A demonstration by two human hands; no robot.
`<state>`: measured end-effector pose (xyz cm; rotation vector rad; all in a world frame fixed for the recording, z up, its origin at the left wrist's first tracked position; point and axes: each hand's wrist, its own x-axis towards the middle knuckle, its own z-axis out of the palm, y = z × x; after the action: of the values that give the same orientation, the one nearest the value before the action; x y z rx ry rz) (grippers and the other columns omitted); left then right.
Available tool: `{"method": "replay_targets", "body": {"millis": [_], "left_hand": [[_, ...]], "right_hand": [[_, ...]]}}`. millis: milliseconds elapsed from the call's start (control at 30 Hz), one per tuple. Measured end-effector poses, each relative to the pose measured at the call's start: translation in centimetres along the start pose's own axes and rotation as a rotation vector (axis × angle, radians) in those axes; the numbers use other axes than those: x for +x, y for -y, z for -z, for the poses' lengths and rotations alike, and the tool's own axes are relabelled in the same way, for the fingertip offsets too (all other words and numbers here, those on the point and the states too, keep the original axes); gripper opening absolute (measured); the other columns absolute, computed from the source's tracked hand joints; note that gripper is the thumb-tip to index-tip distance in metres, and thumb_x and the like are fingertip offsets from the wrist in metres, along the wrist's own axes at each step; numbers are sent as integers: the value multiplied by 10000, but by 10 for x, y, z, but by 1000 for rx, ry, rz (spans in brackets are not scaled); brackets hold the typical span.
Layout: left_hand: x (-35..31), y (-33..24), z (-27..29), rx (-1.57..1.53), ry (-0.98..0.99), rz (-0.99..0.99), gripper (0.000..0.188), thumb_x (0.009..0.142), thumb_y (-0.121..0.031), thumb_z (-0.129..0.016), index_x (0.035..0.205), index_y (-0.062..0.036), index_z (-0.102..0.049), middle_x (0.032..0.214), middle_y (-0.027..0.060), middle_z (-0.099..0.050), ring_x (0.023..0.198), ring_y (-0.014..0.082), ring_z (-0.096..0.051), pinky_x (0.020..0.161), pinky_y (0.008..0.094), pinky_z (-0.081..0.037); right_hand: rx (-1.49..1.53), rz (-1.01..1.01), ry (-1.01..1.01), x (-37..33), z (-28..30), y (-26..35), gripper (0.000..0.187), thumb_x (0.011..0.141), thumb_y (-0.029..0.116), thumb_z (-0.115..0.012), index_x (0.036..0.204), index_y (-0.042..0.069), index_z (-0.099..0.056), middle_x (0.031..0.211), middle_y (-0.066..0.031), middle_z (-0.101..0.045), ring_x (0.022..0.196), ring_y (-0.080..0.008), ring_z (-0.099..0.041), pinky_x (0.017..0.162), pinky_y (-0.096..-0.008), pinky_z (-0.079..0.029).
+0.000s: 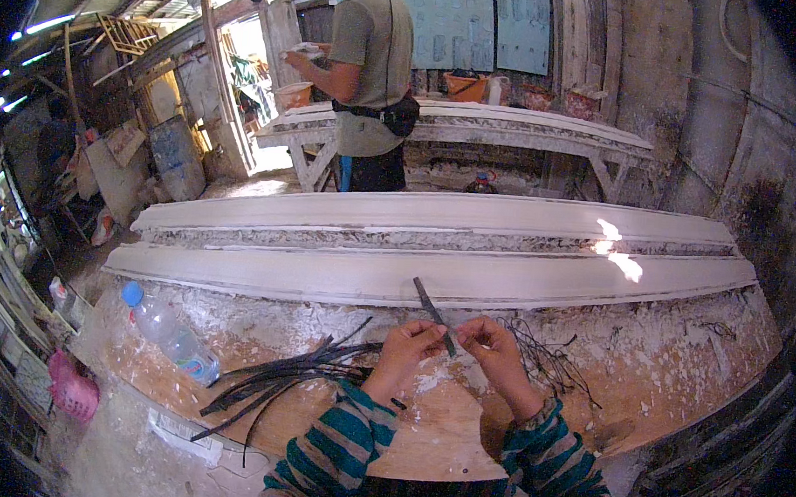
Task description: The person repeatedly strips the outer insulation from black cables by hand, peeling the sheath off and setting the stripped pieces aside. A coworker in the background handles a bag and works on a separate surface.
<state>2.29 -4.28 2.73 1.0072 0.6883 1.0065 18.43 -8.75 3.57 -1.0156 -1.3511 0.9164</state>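
Observation:
A short dark flat strip (427, 300) slants upward from between my two hands, over the near edge of the white moulding. Thumb and fingers of my left hand (411, 350) pinch it near its lower part. My right hand (495, 350) is closed in a pinch right beside the strip's lower end; its fingertips appear to be on the same strip, too small to tell exactly. A bundle of long black strips (299, 372) lies left of my left wrist, partly behind it. Thinner dark strands (553, 359) are scattered by my right hand.
Two long white mouldings (321, 273) lie across the plaster-spattered worktable (429, 447). A clear bottle with a blue cap (167, 331) lies at the left. Across the table a person (370, 69) stands by another bench (519, 132) with orange tubs (465, 87). A pink bag-like thing (74, 387) sits lower left.

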Motion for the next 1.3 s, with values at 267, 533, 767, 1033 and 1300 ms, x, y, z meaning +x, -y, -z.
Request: {"method": "replay_targets", "body": {"millis": [267, 533, 767, 1033, 1300], "left_hand": [[2, -5, 5, -46, 0, 53, 115, 835, -153, -574, 847, -42, -602, 799, 30, -606, 724, 122, -572, 664, 244, -474], [1, -4, 0, -3, 14, 0, 113, 821, -140, -591, 816, -28, -600, 765, 29, -598, 702, 129, -573, 640, 249, -479], [-7, -10, -10, 177, -5, -70, 99, 799, -94, -622, 777, -2, -592, 765, 91, -626, 689, 133, -599, 640, 232, -480], [-17, -19, -21, 439, 26, -75, 159, 792, -137, -642, 819, 18, -613, 756, 43, -629, 674, 88, -572, 629, 209, -459], [-12, -17, -14, 254, 10, -72, 164, 813, -136, -616, 822, 26, -593, 765, 69, -632, 684, 115, -593, 655, 227, -485]], "right_hand": [[-630, 456, 54, -4, -5, 24, 275, 649, 2, -625, 910, 90, -616, 842, -100, -587, 789, -302, -555, 676, -395, -447], [-632, 470, -32, -5, -9, 18, 138, 693, 83, -681, 818, 75, -622, 772, -68, -584, 736, -227, -554, 676, -337, -395], [-182, 98, -181, -8, -13, 1, 110, 797, 121, -625, 775, 31, -566, 739, -34, -588, 715, -101, -528, 688, -252, -428], [148, -31, -196, -2, -6, -12, 83, 818, 86, -582, 799, 24, -531, 733, -39, -551, 679, -117, -519, 666, -252, -427], [153, 6, -61, -1, -2, -4, 89, 793, 49, -604, 855, 2, -560, 776, -33, -581, 721, -100, -543, 679, -238, -446]]}}
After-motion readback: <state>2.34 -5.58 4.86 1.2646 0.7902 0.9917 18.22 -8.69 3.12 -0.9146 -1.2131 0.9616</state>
